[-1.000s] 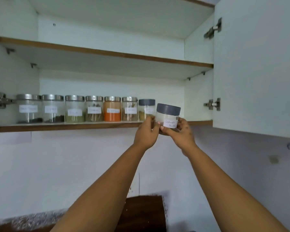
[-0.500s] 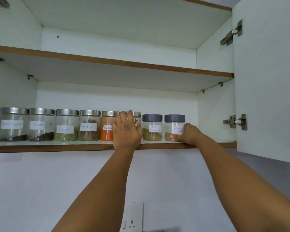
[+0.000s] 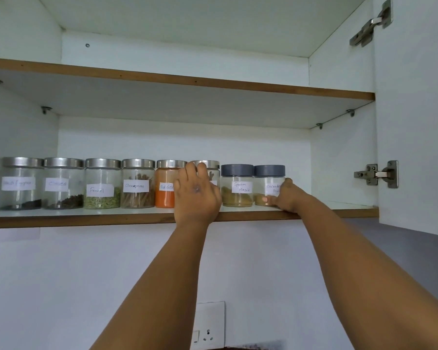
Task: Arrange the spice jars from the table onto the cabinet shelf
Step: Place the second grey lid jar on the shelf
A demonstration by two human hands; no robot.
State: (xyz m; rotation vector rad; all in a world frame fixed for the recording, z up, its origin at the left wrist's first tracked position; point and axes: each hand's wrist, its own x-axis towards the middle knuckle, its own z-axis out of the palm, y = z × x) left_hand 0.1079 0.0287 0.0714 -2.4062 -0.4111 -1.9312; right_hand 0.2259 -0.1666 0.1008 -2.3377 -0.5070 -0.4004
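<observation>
Spice jars [image 3: 137,184] stand in one row along the front of the lower cabinet shelf [image 3: 86,219], eight as far as we can count: six with steel lids on the left and two with grey lids on the right. Our right hand [image 3: 286,197] is wrapped round the base of the last one, the coriander jar [image 3: 268,184], which sits on the shelf touching the garam masala jar [image 3: 237,185]. Our left hand [image 3: 196,195] lies with fingers loosely spread against the sixth jar [image 3: 210,170] (its label is hidden behind the hand), pressing rather than gripping, as far as we can tell.

We judge the task close to finished: the coriander jar looks set down and only needs letting go, perhaps with a small nudge to square the row. The table is out of view, so we cannot say whether any jars wait there. Some bare shelf is left to the right of the row, beside the open cabinet door [image 3: 415,109].
</observation>
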